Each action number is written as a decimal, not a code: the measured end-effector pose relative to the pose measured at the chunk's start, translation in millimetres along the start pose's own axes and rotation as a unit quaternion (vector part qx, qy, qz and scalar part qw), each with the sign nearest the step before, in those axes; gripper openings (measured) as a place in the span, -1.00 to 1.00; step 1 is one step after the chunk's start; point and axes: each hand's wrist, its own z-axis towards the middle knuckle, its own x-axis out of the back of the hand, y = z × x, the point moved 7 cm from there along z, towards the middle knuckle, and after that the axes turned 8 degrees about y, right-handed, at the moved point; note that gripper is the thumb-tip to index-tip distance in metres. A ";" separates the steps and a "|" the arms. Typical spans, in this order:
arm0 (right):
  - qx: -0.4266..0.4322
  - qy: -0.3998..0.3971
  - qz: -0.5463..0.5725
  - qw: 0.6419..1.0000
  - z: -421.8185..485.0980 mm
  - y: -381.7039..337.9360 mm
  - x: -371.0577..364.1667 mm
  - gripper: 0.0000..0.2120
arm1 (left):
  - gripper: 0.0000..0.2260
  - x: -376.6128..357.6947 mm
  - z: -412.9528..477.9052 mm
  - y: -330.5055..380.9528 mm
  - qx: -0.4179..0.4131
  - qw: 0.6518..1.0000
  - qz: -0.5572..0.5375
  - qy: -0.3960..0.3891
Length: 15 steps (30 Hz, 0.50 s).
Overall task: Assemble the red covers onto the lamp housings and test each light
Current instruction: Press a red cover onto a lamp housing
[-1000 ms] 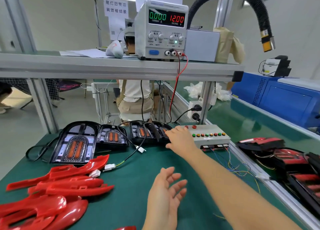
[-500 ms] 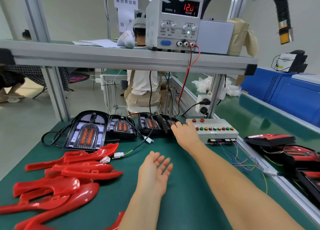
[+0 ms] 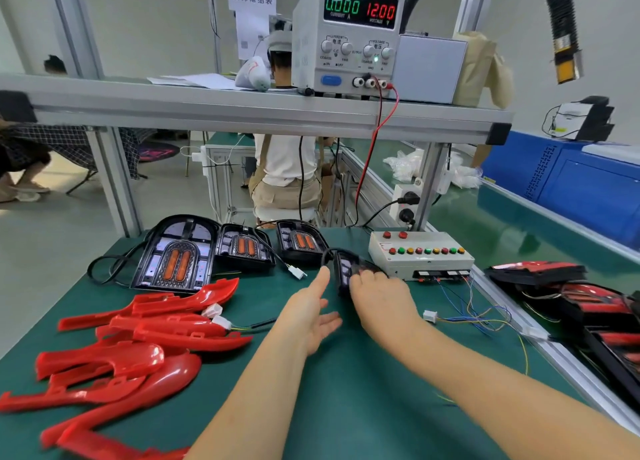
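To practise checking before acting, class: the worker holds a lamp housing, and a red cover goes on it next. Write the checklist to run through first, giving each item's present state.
1. Right hand grips the lamp housing: ok, fingers curled round it.
2. Left hand free to help: ok, open and holding nothing.
3. Red covers ready: ok, piled on the mat to the left.
4. Power supply on: ok, reads 12.00 volts, 0.000 amps.
5. Housing wired to the button box: cannot tell.
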 end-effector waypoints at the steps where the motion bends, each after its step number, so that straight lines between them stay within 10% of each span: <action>1: 0.004 -0.012 0.012 1.000 -6.8 -6.2 1.9 -0.70 | -0.53 -2.2 -1.4 -0.3 -0.006 0.999 0.043 -0.010; 9: 0.004 0.075 0.173 0.982 -54.3 -34.2 28.2 -0.77 | -0.93 14.4 -4.7 -0.3 -0.086 0.949 0.298 -0.050; 12: -0.184 0.082 0.338 0.919 -58.4 19.3 4.9 -0.78 | -0.86 22.6 -8.6 -4.8 -0.070 0.941 0.319 -0.092; 15: -0.365 -0.078 0.425 0.825 -67.8 64.9 -55.7 -0.62 | -0.83 21.5 -12.5 -6.2 -0.056 0.937 0.320 -0.125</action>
